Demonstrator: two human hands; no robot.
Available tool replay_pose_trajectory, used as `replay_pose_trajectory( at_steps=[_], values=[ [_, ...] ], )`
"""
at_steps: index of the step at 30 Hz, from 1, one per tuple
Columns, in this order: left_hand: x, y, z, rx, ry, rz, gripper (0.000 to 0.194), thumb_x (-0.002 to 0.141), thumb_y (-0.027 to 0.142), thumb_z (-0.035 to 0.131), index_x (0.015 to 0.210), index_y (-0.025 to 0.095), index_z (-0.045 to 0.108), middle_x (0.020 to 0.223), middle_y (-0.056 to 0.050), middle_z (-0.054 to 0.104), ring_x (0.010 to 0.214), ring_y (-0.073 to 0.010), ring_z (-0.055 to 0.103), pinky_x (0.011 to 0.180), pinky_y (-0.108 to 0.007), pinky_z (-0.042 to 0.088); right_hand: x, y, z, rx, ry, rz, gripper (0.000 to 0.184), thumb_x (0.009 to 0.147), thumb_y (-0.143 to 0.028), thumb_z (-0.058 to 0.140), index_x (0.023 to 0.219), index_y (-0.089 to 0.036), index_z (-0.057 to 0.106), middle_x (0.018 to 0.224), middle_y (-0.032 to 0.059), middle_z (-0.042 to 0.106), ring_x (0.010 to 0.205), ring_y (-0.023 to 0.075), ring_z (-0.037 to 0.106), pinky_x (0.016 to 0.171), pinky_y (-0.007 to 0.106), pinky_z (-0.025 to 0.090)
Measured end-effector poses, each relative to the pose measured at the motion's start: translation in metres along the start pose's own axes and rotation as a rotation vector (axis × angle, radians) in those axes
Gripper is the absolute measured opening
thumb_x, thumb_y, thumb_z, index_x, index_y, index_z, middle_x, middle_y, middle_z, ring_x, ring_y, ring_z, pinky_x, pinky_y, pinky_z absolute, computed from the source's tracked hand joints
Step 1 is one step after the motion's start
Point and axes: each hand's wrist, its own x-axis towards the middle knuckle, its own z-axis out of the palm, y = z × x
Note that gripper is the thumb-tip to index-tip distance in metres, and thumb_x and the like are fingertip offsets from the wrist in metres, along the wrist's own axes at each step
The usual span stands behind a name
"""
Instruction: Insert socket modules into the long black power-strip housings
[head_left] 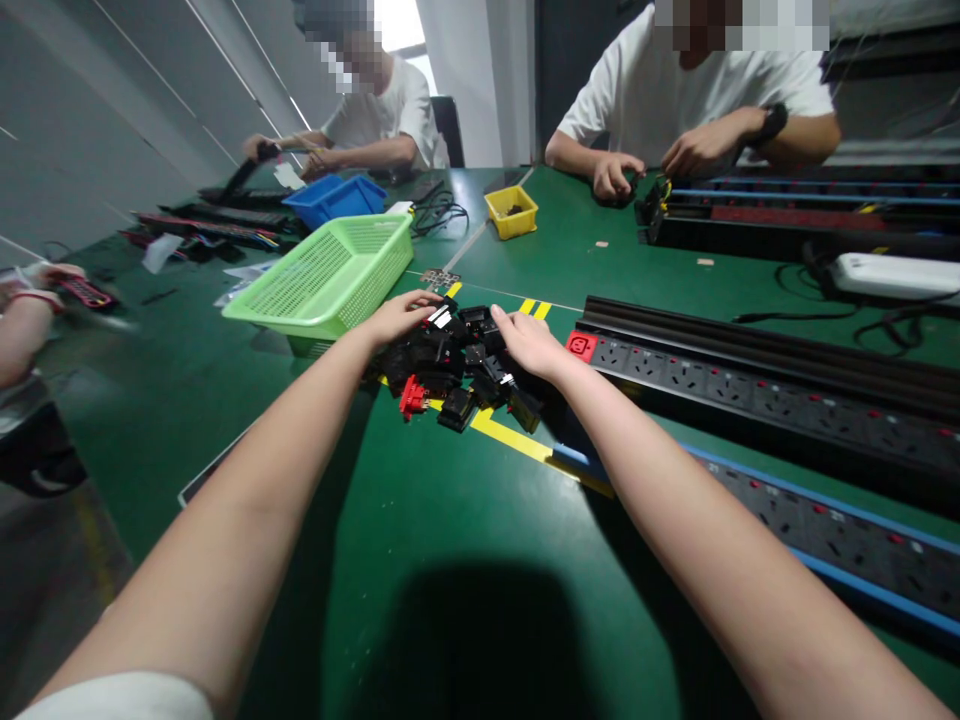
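Note:
A heap of small black socket parts (pixel 457 365), with one red part (pixel 411 397) at its near left, lies on the green table (pixel 420 520) across a yellow tape line. My left hand (pixel 399 316) rests on the heap's left side, fingers stretched over the parts. My right hand (pixel 529 342) lies on the heap's right side, fingers spread flat on the pieces. Neither hand visibly grips a part.
A light green basket (pixel 330 275) stands just left of the heap. Long black power strips (pixel 757 385) run along the right. A blue bin (pixel 335 198) and a yellow bin (pixel 511 211) sit further back. Two people work at the far side; another person's hand (pixel 34 290) is at left.

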Motion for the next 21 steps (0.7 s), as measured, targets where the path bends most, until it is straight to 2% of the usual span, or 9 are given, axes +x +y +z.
replay_pose_trajectory(
  at_steps=[2, 6, 10, 14, 17, 21],
  values=[
    [-0.001, 0.001, 0.001, -0.044, 0.004, -0.010, 0.060, 0.075, 0.056, 0.066, 0.123, 0.020, 0.067, 0.125, -0.009, 0.070, 0.113, -0.0271, 0.063, 0.104, -0.043, 0.048, -0.004, -0.001, 0.001, 0.005, -0.002, 0.007, 0.084, 0.097, -0.075, 0.012, 0.127, -0.016, 0.063, 0.136, 0.0185, 0.062, 0.132, 0.0351, 0.052, 0.109, 0.051, 0.040],
    [-0.008, 0.006, 0.001, -0.131, -0.014, -0.031, 0.057, 0.070, 0.051, 0.070, 0.117, 0.017, 0.069, 0.112, -0.010, 0.073, 0.104, -0.0256, 0.066, 0.099, -0.042, 0.051, -0.009, -0.003, -0.001, 0.003, -0.001, 0.008, 0.072, 0.099, -0.070, 0.025, 0.130, -0.015, 0.060, 0.140, 0.0195, 0.059, 0.135, 0.0352, 0.049, 0.110, 0.053, 0.039],
    [-0.019, 0.011, 0.006, -0.167, 0.000, -0.029, 0.058, 0.068, 0.051, 0.070, 0.115, 0.017, 0.070, 0.115, -0.010, 0.074, 0.105, -0.0256, 0.067, 0.097, -0.039, 0.051, -0.011, -0.005, -0.002, -0.008, 0.007, 0.012, 0.064, 0.100, -0.066, 0.031, 0.121, -0.016, 0.063, 0.133, 0.0200, 0.062, 0.129, 0.0341, 0.053, 0.107, 0.053, 0.042],
    [-0.031, 0.015, 0.019, -0.046, 0.040, -0.045, 0.059, 0.076, 0.050, 0.060, 0.124, 0.016, 0.066, 0.110, -0.008, 0.074, 0.100, -0.0236, 0.067, 0.098, -0.038, 0.050, -0.010, -0.006, -0.001, -0.021, 0.027, 0.029, 0.059, 0.099, -0.065, 0.034, 0.115, -0.016, 0.063, 0.130, 0.0211, 0.062, 0.126, 0.0350, 0.055, 0.105, 0.055, 0.043],
    [-0.042, 0.023, 0.026, 0.021, 0.099, -0.079, 0.055, 0.084, 0.050, 0.052, 0.125, 0.016, 0.067, 0.112, -0.009, 0.074, 0.104, -0.0255, 0.066, 0.101, -0.040, 0.048, -0.010, -0.006, -0.001, -0.027, 0.039, 0.041, 0.058, 0.098, -0.065, 0.034, 0.111, -0.017, 0.063, 0.127, 0.0210, 0.063, 0.124, 0.0375, 0.055, 0.102, 0.060, 0.043],
    [-0.058, 0.035, 0.017, 0.017, 0.161, -0.038, 0.050, 0.091, 0.051, 0.045, 0.121, 0.020, 0.070, 0.129, -0.007, 0.070, 0.120, -0.0267, 0.062, 0.111, -0.040, 0.043, -0.010, -0.006, -0.001, -0.012, 0.052, 0.049, 0.058, 0.099, -0.065, 0.033, 0.112, -0.016, 0.063, 0.127, 0.0206, 0.063, 0.123, 0.0375, 0.056, 0.100, 0.059, 0.045]
  ],
)
